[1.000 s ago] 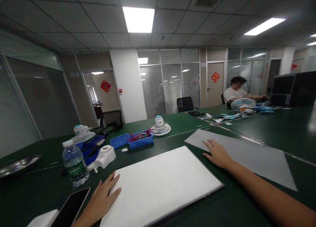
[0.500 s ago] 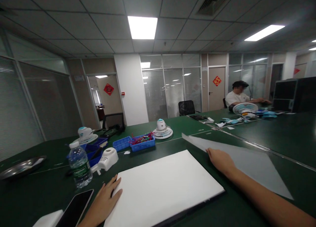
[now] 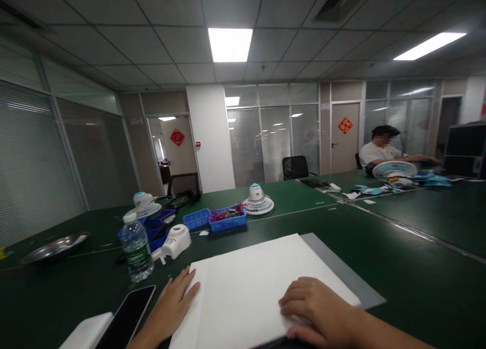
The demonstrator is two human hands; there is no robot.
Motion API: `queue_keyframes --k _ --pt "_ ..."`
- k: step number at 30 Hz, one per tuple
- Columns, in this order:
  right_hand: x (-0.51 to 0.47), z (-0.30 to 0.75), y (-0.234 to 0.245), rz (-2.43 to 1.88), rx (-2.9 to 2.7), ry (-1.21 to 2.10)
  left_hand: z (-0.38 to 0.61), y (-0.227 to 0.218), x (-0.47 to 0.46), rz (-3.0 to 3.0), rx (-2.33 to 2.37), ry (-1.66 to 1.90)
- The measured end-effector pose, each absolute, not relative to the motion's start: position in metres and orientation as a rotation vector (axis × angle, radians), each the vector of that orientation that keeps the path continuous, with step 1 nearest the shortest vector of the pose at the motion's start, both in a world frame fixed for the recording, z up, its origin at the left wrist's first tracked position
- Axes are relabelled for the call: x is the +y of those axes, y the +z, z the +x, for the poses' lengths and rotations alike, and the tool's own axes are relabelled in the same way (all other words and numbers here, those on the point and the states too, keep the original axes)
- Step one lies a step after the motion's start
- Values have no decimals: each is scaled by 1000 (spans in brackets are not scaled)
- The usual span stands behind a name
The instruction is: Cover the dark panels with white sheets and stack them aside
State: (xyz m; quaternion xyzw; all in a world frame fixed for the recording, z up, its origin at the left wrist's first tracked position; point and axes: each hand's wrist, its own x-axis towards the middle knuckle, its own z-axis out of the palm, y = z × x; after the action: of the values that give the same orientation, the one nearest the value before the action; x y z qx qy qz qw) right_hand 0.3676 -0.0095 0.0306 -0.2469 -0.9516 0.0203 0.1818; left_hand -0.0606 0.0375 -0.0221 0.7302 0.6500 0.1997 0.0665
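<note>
A stack of white paper sheets point(image 3: 243, 288), perhaps a pad, lies on the green table in front of me; its front edge looks dark. My left hand point(image 3: 172, 301) rests along the stack's left edge, fingers spread, holding nothing. Near the front edge, my right hand point(image 3: 313, 308) has its fingers curled over the top white sheet with the thumb below them; the grip is partly blurred. A grey translucent sheet point(image 3: 347, 273) lies flat, sticking out past the right side of the white stack.
Left of the stack are a phone point(image 3: 127, 316), a white box point(image 3: 87, 331), a water bottle point(image 3: 136, 250) and a white plastic housing point(image 3: 177, 241). Behind stand blue trays point(image 3: 228, 222) with wires and a small fan point(image 3: 257, 202). A person point(image 3: 381, 149) sits at the far right.
My right hand has let go of the grey translucent sheet and come left onto the white stack. That sheet, raised earlier, now lies flat. The left hand stays; the view has turned slightly left.
</note>
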Motion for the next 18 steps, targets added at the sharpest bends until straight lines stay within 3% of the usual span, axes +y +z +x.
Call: queue_keyframes --k 5,9,18 --pt "35 416 29 -1510 -2314 -40 -57 -17 35 2237 1990 537" --pt "67 467 19 -1895 -2065 -87 -54 -13 34 2221 1996 530" --pt "73 469 9 -1882 -2066 123 -54 -10 31 2207 1988 513"
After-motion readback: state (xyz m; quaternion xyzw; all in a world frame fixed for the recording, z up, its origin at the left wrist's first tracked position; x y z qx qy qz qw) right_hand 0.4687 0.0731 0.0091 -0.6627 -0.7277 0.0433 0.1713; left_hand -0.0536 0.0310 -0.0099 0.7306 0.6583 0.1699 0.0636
